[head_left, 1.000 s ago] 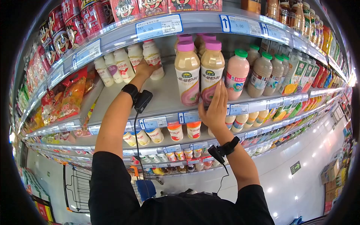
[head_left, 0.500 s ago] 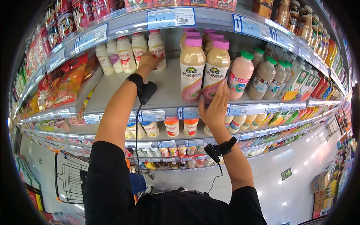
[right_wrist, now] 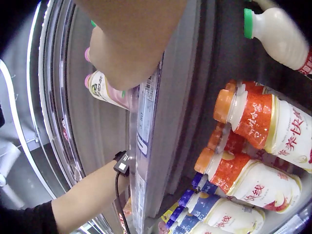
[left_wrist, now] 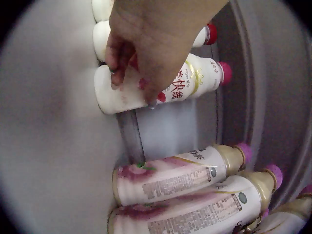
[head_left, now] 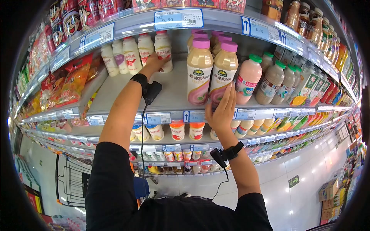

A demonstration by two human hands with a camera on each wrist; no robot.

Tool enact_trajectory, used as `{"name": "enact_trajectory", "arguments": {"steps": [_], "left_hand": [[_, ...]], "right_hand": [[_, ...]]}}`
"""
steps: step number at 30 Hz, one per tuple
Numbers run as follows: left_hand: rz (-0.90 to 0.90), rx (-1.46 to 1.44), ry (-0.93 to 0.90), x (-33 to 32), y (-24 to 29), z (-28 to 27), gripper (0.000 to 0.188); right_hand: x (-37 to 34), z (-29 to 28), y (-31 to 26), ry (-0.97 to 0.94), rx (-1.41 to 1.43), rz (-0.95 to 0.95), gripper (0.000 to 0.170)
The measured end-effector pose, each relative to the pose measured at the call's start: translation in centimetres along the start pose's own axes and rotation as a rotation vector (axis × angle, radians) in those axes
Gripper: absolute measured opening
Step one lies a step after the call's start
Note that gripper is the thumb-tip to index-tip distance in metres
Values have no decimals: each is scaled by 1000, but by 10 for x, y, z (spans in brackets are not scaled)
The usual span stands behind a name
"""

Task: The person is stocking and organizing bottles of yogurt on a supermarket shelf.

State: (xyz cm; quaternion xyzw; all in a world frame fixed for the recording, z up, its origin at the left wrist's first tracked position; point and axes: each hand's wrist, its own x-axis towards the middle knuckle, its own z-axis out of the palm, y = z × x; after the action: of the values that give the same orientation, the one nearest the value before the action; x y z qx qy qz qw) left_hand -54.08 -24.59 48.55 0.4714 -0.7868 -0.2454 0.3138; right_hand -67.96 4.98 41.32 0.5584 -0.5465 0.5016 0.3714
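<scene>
In the head view my left hand reaches onto the shelf and grips the rightmost white drink bottle of a short row. In the left wrist view its thumb lies on one side of this upright bottle, the curled fingers on the other. My right hand has its fingers straight against the lower front of a milk tea bottle with a purple cap. A matching milk tea bottle stands just left of it. The right wrist view shows mostly forearm, with these fingers hidden.
A pink drink bottle with a green cap stands right of the milk tea. Bagged snacks lie at the left. The shelf edge with price tags runs below my hands, and a shopping cart stands on the floor.
The head view has shifted, so the shelf's bottles appear slightly farther right. Both hands stay at the same bottles, and no bottle has visibly moved on the shelf.
</scene>
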Motion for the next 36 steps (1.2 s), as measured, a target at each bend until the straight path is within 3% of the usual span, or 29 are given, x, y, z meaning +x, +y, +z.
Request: {"name": "enact_trajectory", "arguments": {"steps": [9, 18, 28, 31, 34, 36], "left_hand": [[61, 24, 14, 9, -12, 2, 67], [-102, -229, -129, -8, 1, -2, 65], [-75, -73, -148, -15, 1, -2, 56], [13, 119, -45, -15, -5, -4, 55], [113, 123, 31, -42, 0, -21, 52], [186, 139, 162, -63, 0, -28, 40]], "right_hand": [[3, -2, -3, -16, -52, -4, 78], [1, -3, -3, -30, -24, 15, 78], [0, -2, -1, -15, 21, -10, 76], [-1, -1, -1, -27, -9, 12, 76], [-5, -2, 0, -44, -64, 38, 74], [-5, -2, 3, 8, -45, -15, 66]]}}
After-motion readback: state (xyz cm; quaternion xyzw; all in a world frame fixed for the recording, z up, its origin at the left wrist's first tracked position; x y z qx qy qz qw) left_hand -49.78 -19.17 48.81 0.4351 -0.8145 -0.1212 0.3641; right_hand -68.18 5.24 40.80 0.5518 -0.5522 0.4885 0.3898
